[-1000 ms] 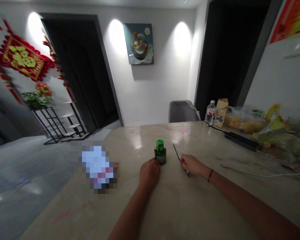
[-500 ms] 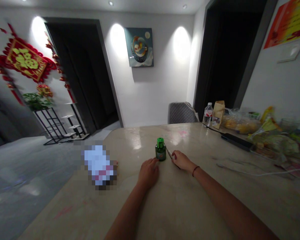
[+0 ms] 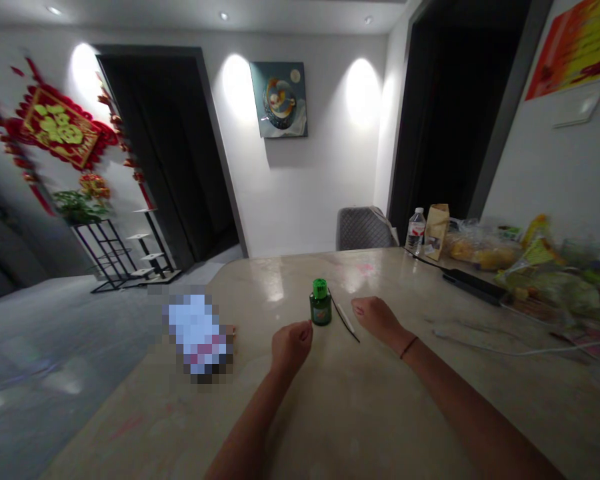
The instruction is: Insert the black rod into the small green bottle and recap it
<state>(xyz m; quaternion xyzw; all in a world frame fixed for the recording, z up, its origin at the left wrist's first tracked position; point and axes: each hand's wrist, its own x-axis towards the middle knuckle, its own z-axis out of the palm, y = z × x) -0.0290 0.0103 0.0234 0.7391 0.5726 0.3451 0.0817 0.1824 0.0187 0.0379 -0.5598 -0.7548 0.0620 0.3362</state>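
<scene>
A small green glass bottle [image 3: 321, 311] with a bright green cap stands upright on the table. Just in front of it and to its left, my left hand [image 3: 291, 348] rests curled into a fist, with no object showing in it. To the bottle's right lie a thin dark stick [image 3: 349, 325] and a short white stick [image 3: 345, 316], side by side at a slant. My right hand [image 3: 377, 317] is also closed in a fist to the right of these sticks, apart from them, and nothing shows in its fingers.
A blurred-out pale object [image 3: 197, 330] lies on the table [image 3: 360, 413] at left. On the right are a water bottle [image 3: 416, 232], a paper bag [image 3: 437, 231], a black power strip [image 3: 474, 285], plastic bags of food [image 3: 483, 252] and a white cable [image 3: 520, 351]. A grey chair [image 3: 364, 228] stands behind.
My right hand has moved right, away from the sticks, and closed into a fist; the white stick now shows clearly. My left hand has curled from lying flat into a fist.
</scene>
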